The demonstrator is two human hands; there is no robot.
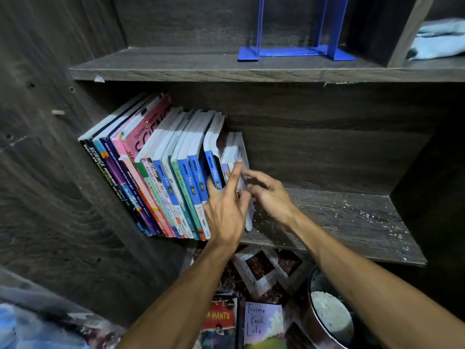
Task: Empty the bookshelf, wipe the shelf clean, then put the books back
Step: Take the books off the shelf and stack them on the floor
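At the right end of the row of colourful paperback books [161, 177] on the dark wooden shelf [339, 217], the left hand [226, 210] presses straight fingers on spines, the right hand [266, 190] loosely touches the last thin white book [239, 147].

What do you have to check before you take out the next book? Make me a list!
1. Left hand on the blue Fokus book: ok, fingers touch its spine.
2. Right hand holding the thin end book: cannot tell, blurred.
3. Row of books steady: ok, it leans toward the side panel.
4. Shelf clean: not ok, white specks on it.
5. Cloth ready: ok, it lies in the upper right compartment.
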